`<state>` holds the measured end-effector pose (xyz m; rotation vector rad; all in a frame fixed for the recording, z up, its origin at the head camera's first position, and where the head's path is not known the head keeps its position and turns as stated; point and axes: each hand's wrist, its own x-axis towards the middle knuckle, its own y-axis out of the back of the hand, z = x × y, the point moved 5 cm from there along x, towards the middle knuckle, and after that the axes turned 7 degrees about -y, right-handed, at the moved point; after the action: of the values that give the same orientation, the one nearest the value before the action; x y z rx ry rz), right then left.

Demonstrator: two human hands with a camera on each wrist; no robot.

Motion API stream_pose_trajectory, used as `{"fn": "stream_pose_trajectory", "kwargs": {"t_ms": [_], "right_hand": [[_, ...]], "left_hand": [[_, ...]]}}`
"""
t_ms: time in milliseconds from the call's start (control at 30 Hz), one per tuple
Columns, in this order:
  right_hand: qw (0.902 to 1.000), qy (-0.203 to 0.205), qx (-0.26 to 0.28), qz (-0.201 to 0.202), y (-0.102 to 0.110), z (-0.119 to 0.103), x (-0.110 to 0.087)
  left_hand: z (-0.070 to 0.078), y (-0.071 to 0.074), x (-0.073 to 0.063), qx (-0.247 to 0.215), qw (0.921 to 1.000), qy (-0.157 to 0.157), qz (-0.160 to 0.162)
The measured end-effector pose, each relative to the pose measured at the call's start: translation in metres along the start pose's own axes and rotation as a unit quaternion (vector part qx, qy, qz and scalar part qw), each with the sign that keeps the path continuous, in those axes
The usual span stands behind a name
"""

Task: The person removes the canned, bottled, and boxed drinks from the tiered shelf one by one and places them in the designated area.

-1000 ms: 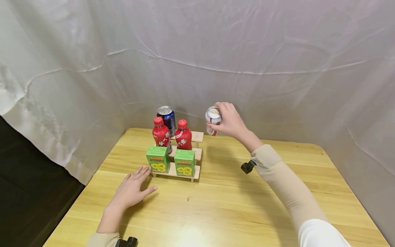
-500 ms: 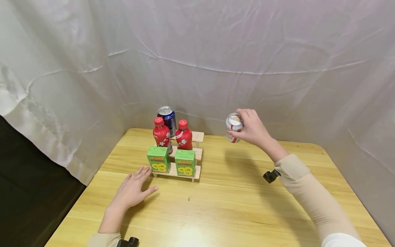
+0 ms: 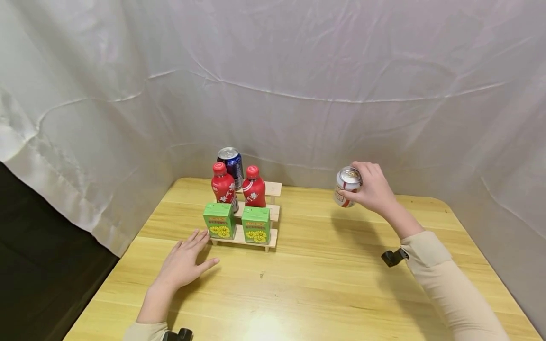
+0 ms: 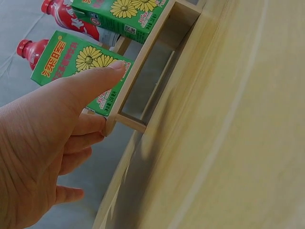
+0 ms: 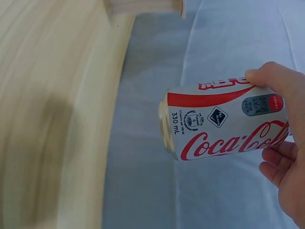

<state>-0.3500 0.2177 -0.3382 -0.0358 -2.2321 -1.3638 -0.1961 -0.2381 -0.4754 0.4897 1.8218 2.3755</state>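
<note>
My right hand grips a white and red Coca-Cola can near its top, thumb on one side and fingers round the other. The can hangs above the table, its shadow below it. My left hand has its fingers extended, fingertips right at the left front corner of the three-step wooden rack. Two green drink cartons with yellow flowers stand on the rack's lowest step. Behind them are two red bottles on the middle step. A dark blue can stands at the left of the top step.
The wooden table reaches back to a pale grey curtain that hangs behind and at both sides. Dark cloth shows past the table's left edge. The right part of the rack's top step is bare.
My right hand has carried the Coca-Cola can rightward and toward me, away from the rack. The left hand and the drinks on the rack have stayed in place.
</note>
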Motion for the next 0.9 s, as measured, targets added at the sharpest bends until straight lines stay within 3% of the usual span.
{"fn": "stream_pose_trajectory", "kwargs": {"t_ms": [900], "right_hand": [[0.9957, -0.09, 0.019, -0.014, -0.027, 0.09, -0.035]], "left_hand": [[-0.001, -0.002, 0.0, -0.003, 1.0, 0.0, -0.004]]}}
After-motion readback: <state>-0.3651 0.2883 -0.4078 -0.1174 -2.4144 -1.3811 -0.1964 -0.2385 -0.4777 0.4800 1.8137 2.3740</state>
